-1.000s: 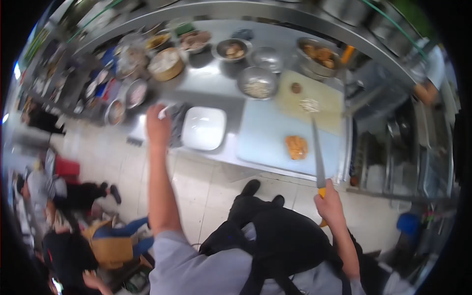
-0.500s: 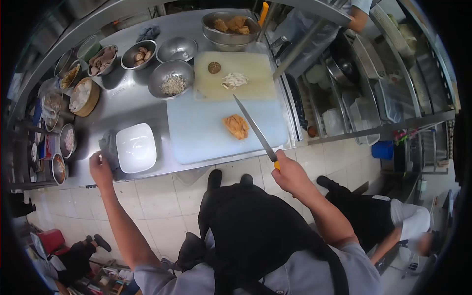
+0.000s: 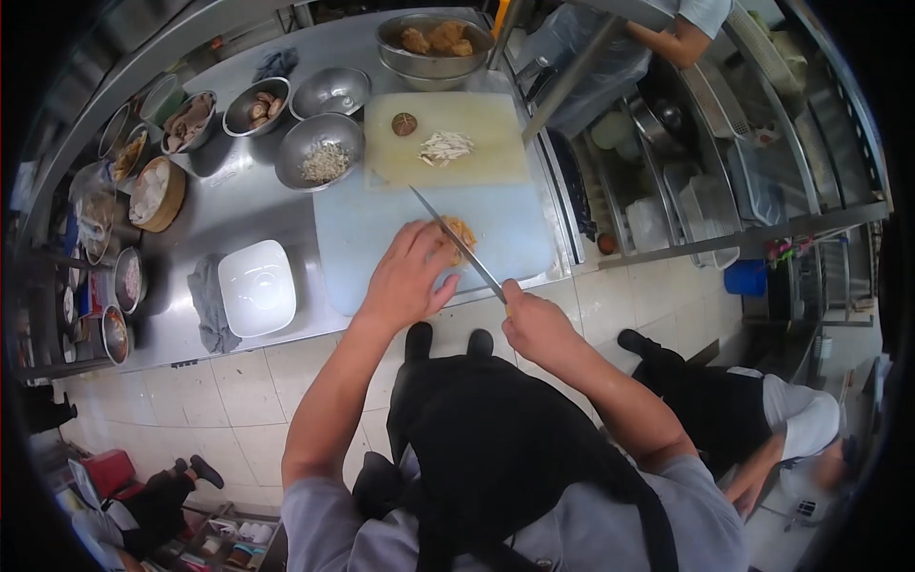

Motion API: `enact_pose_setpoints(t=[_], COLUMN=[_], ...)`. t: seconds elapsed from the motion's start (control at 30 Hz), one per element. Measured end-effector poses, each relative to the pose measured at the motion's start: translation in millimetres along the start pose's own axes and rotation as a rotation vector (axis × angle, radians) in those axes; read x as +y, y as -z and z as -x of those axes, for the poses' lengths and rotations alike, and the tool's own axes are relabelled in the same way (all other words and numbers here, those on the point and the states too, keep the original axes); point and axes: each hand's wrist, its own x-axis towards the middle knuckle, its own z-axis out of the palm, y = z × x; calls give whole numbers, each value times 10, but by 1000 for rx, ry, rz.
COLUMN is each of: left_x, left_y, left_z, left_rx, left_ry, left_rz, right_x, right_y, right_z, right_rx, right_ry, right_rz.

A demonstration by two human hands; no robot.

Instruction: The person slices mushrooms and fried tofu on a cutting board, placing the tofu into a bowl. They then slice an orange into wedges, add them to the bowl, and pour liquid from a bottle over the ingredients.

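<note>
My left hand [image 3: 410,276], fingers apart, has left the grey cloth [image 3: 212,303] for the orange-brown food piece [image 3: 462,231]; my right hand [image 3: 538,326] clamps the knife [image 3: 474,263], so both meet there.

Long, slim grey metal knife blade [image 3: 475,261] in right hand [image 3: 538,326]: smooth, dull sheen. Orange-brown irregular food lump [image 3: 464,231] at left hand's [image 3: 405,281] fingertips: rough, uneven. Pale blue rectangular plastic-looking board [image 3: 519,224] beneath left hand: smooth, mostly matt. Yellow rectangular plastic-looking board [image 3: 500,170] beyond left hand: matt. Left of left hand: white square bowl [image 3: 257,288], smooth, glossy; crumpled dark grey cloth [image 3: 210,307], matt; silver-grey metal tabletop [image 3: 233,214], shiny, reflective. Beyond left hand, to its left: round silver metal bowl [image 3: 313,132], glossy.
</note>
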Motion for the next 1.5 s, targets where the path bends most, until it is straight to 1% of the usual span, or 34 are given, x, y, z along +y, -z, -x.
enact_pose_setpoints(t=[0.1,0.2,0.27,0.43,0.47,0.5,0.53,0.57,0.7,0.77,0.87,1.0,1.07,1.2,1.27,1.37,1.5], left_x=[-120,-162,-145,-159,-162,-171,-178,-192,-171,-156,-180,-188,-191,-203,-184,-181,-156], left_y=[-212,-296,-332,-363,-374,-402,-427,-433,-354,-204,-82,-23,2,-73,-104,-116,-154], left_z=[-92,-91,-106,-106,-96,-77,-61,-55,14,71,208,219,146,115,92,88,87], left_rx=[-29,-65,13,35,44,39,61,90,120,84,31,9,-18,-78,-82,-105,-94], left_ry=[9,42,39,56,57,64,55,45,28,34,37,52,2,-7,16,54,65], left_rz=[48,112,113,151,154,163,168,165,123,43,33,0,-8,24,34,62,124], right_x=[-42,-123,-171,-199,-200,-158,-82,-80,5,8,-59,-77,-75,-112,-102,-158,9], right_y=[75,172,231,400,410,270,8,-91,-84,-16,100,92,67,113,166,421,118], right_z=[31,151,238,384,364,174,-145,-341,-303,-171,-61,-5,-2,113,195,349,60], right_rx=[-32,-42,-102,-131,-141,-152,-108,-58,-70,-92,-85,-74,-99,-127,-166,-222,-222], right_ry=[-18,-77,-113,-98,-82,-89,-79,-62,-81,-100,-136,-59,-51,-71,-58,-58,-15], right_rz=[-26,35,83,104,93,92,90,91,41,20,-37,-78,-57,-27,30,88,59])
